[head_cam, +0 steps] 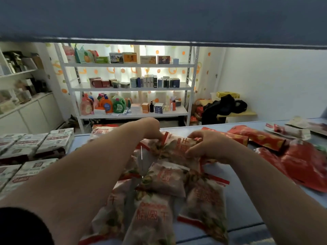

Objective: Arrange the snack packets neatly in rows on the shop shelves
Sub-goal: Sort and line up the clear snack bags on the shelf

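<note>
A heap of pale snack packets (164, 179) with red lettering lies on the blue shelf (238, 197) in front of me. Both hands reach over the heap to its far end. My left hand (150, 128) pinches the left corner of the top packet (177, 147). My right hand (207, 145) grips the same packet's right side. The packet is lifted slightly off the heap. Red packets (300, 161) lie scattered to the right.
White boxed packs (35, 145) stand in tidy rows on the shelf's left. The shelf above (159, 20) hangs low overhead. Beyond stands a white rack (132, 88) of boxes and detergent bottles, and a table with dark bags (228, 105).
</note>
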`<action>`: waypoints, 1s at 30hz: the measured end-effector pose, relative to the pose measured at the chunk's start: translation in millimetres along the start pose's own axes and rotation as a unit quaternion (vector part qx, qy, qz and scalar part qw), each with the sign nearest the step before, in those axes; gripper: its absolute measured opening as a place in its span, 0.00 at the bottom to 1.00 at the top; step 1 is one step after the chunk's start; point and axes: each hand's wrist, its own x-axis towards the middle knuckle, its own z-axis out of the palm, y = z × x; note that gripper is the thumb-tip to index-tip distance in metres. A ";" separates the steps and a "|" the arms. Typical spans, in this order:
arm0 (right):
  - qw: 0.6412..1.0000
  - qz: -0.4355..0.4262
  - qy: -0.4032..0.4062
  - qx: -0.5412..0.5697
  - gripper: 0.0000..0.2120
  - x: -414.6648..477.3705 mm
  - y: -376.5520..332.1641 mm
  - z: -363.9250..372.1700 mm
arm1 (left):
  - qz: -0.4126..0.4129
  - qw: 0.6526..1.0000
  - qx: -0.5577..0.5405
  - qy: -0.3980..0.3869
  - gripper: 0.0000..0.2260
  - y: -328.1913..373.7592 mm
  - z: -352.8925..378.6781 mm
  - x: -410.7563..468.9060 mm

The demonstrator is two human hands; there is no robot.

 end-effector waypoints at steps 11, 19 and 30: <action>0.967 -0.021 0.114 0.226 0.16 30.2 2.8 -18.6 | -0.035 0.955 -0.255 0.149 0.18 -28.3 -1.9 9.5; 0.978 0.009 0.206 -0.036 0.21 94.8 -7.6 -0.9 | -0.046 0.979 -0.106 0.170 0.17 -37.5 19.0 7.0; 0.957 -0.082 0.058 -0.273 0.23 116.9 -10.9 35.6 | 0.024 0.999 0.018 0.023 0.29 -31.6 43.7 4.3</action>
